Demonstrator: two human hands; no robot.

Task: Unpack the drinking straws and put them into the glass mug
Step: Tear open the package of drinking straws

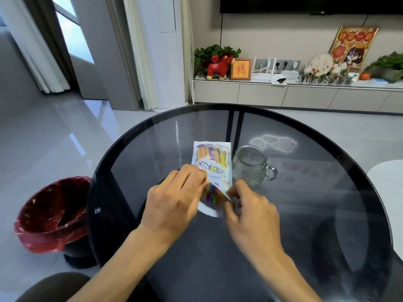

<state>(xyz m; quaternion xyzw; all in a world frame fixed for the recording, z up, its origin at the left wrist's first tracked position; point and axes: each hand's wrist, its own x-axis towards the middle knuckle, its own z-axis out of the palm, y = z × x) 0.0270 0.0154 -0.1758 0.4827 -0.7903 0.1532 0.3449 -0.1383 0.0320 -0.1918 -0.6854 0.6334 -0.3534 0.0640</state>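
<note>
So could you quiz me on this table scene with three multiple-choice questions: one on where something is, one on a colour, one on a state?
1. Where does the mug stand relative to the straw packet?
A. Just right of it
B. On top of it
C. On the floor

2. What colour is the liner in the bin?
A. Blue
B. Red
C. White

3. What is in the mug?
A. A bunch of straws
B. Nothing
C. Dark juice

Answers:
1. A, the mug sits on the table beside the packet's right edge.
2. B, red plastic lines the bin left of the table.
3. B, the clear glass shows no contents; the straws are in the packet, which the left hand and right hand grip at its near end.
</note>
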